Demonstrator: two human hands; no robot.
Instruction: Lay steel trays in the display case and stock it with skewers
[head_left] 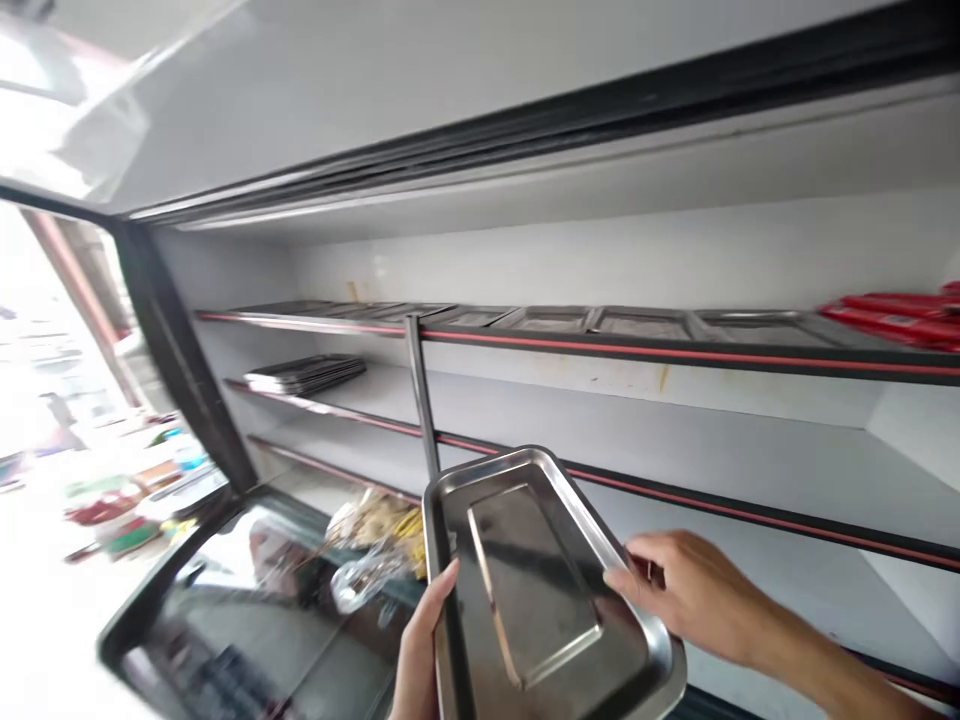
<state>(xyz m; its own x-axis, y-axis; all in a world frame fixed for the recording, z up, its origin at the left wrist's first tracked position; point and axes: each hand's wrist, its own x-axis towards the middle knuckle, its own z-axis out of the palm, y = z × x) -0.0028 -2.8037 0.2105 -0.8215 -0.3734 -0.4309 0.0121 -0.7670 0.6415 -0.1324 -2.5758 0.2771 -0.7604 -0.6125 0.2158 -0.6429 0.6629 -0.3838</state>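
Observation:
A rectangular stainless steel tray (555, 560) with a raised rim is held tilted in front of the shelves. My left hand (424, 645) grips its left edge, thumb over the rim and the other fingers hidden beneath. On the right edge, my right hand (682, 595) pinches the rim between thumb and fingers. Whether more than one tray is in my hands cannot be told. Behind it, a row of similar flat trays (645, 325) lies along the upper shelf (750, 352). A stack of trays (304, 375) rests at the left end of the shelf below.
Red packets (900, 315) lie at the upper shelf's right end. A metal upright (422, 395) stands before the shelves. Plastic bags with yellowish contents (382, 545) sit low, beside a reflective glass panel (262, 620). At far left are bowls and goods (120, 510), blurred by bright light.

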